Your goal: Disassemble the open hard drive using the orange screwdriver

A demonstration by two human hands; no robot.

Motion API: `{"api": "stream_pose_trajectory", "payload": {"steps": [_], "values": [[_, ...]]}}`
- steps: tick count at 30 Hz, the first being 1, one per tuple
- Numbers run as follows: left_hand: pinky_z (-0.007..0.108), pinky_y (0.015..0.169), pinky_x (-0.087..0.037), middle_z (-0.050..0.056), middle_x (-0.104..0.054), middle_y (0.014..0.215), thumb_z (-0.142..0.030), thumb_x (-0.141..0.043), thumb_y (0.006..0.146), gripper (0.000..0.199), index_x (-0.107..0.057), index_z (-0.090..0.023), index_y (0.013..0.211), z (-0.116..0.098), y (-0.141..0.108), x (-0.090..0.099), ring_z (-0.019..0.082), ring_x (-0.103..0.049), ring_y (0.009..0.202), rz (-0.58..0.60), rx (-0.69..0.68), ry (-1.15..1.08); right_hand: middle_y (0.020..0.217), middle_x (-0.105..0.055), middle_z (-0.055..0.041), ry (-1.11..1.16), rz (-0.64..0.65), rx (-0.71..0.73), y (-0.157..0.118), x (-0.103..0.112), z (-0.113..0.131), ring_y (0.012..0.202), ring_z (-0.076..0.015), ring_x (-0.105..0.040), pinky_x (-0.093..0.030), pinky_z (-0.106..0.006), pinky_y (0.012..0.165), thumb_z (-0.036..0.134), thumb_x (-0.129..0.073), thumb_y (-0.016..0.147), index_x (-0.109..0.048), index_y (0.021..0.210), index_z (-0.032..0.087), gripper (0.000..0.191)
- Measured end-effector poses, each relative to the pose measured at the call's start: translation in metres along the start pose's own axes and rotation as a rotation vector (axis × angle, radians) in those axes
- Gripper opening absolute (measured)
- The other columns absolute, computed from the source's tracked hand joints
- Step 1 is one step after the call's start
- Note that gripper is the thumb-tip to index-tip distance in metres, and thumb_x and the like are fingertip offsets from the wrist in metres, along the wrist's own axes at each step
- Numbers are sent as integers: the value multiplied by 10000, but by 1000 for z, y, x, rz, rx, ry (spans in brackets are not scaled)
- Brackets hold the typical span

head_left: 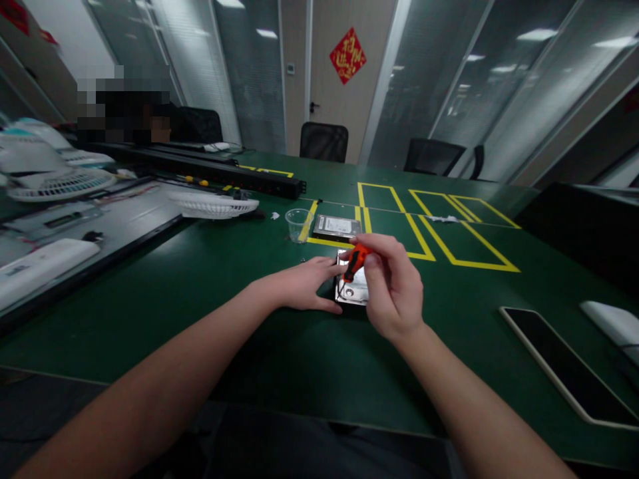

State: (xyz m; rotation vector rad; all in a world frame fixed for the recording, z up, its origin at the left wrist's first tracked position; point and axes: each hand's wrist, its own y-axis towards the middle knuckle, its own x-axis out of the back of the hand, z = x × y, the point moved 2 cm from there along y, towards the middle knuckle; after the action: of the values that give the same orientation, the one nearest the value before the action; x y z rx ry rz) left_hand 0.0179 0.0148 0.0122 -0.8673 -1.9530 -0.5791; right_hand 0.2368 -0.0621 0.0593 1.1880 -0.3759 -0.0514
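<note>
A silver hard drive [353,293] lies on the green table [279,346] in front of me. My right hand [394,286] is closed round a red and black screwdriver [356,261], whose thin shaft slants down to the drive's near left part. My left hand [312,285] rests at the drive's left side, fingers spread against its edges, thumb at the near corner. Behind it, a second hard drive [337,227] with a white label lies inside a yellow tape outline. A clear plastic cup [299,226] stands to its left.
A phone-like tablet [564,359] and a white device [612,322] lie at the right. White fan parts [214,205], long black bars [249,178] and a panel fill the left. Yellow tape rectangles [469,265] mark the far table. A person sits at the far left.
</note>
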Motion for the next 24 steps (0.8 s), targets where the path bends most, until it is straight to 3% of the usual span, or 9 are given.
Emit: {"api": "stream_pose_trajectory", "payload": {"steps": [7,18,24], "values": [[656,1489,-533,189,-709,1880,-636,-1064,1030,991,-655,-275,1857,-3,0,1,498,-625,1780,-14,-20,7,1371,-898,-119,-1,-11,0,0,-1,1,1216,-296,-907,-791,-518,1039,229,-678,1287,-801,1533,294,283],[676,1522,-485,196,-629,1970,-636,-1061,1034,1047,-609,-285,1911,2,-1,-2,515,-556,1851,-9,-3,0,1356,-879,-110,2,-59,36,-1,-3,-4,1213,-301,-857,-748,-494,1000,199,-817,1215,-820,1508,318,316],[678,1530,-470,215,-626,1967,-661,-1046,1039,1041,-612,-263,1898,1,-1,-1,514,-557,1848,-18,-2,-3,1351,-888,-111,-24,-67,27,-1,-3,-2,1172,-285,-856,-749,-474,981,274,-794,1251,-845,1476,308,234]]}}
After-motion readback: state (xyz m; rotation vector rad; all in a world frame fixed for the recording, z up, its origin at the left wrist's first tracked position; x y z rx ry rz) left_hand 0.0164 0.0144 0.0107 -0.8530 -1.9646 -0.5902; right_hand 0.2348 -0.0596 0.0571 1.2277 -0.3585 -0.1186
